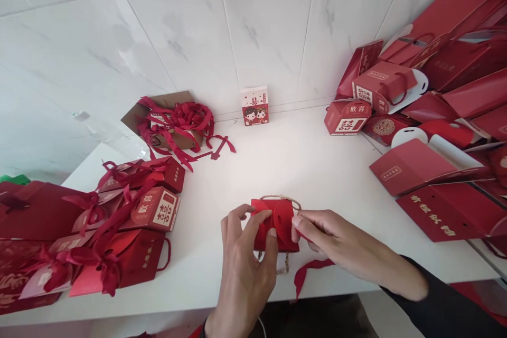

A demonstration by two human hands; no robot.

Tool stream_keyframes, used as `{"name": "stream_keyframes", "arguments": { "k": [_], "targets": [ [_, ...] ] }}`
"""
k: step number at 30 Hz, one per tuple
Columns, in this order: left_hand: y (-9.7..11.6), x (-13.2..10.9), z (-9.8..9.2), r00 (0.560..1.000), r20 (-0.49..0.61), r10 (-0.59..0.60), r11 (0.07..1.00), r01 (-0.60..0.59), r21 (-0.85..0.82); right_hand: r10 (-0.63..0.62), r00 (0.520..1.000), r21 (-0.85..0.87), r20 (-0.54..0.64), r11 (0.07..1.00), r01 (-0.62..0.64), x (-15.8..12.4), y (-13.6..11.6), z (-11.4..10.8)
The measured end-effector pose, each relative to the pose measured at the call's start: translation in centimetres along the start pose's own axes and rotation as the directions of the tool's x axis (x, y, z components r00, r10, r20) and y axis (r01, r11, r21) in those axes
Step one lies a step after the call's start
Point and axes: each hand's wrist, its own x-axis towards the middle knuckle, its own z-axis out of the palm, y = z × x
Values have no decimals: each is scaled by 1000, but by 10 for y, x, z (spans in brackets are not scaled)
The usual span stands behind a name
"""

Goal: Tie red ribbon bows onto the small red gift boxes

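A small red gift box [285, 237] with twisted cord handles [282, 198] stands near the front edge of the table. My left hand [247, 253] grips its top, with thumb and fingers bent over the overlapping rounded flaps, one of which has a small hole. My right hand [320, 229] is at the box's right side, its fingers pinched on a dark red ribbon [303, 274]. The ribbon's loose end lies on the table below that hand. My fingers partly hide the flaps and the ribbon's upper part.
At left stand several ribbon-tied red boxes [142, 259]. Behind them, a brown carton [166, 99] overflows with red ribbons [190, 121]. A small box with two cartoon figures [255, 108] stands by the tiled wall. Many untied red boxes [420, 169] are heaped at right on the white table [237, 179].
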Motion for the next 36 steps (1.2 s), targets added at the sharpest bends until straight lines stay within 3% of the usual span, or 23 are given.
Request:
{"name": "stream_keyframes", "arguments": {
  "k": [3,8,13,18,26,36],
  "targets": [
    [-2,4,0,998,56,17,999,-16,-31,28,996,-1,84,1000,-28,7,0,-3],
    [-3,6,0,993,120,7,994,6,-107,-27,999,-78,28,996,29,11,-6,-8],
    [1,6,1,992,123,1,988,18,-154,44,999,-98,-14,994,-45,8,-9,-9],
    [2,6,1,993,109,37,987,-19,-158,110,990,-147,91,984,-96,6,-13,-11],
    [1,7,2,992,124,10,985,12,-174,191,948,123,256,966,-227,12,-9,-16],
    [2,9,4,992,125,-10,981,34,-189,170,914,210,368,942,-260,22,-8,-21]
  ]
}}
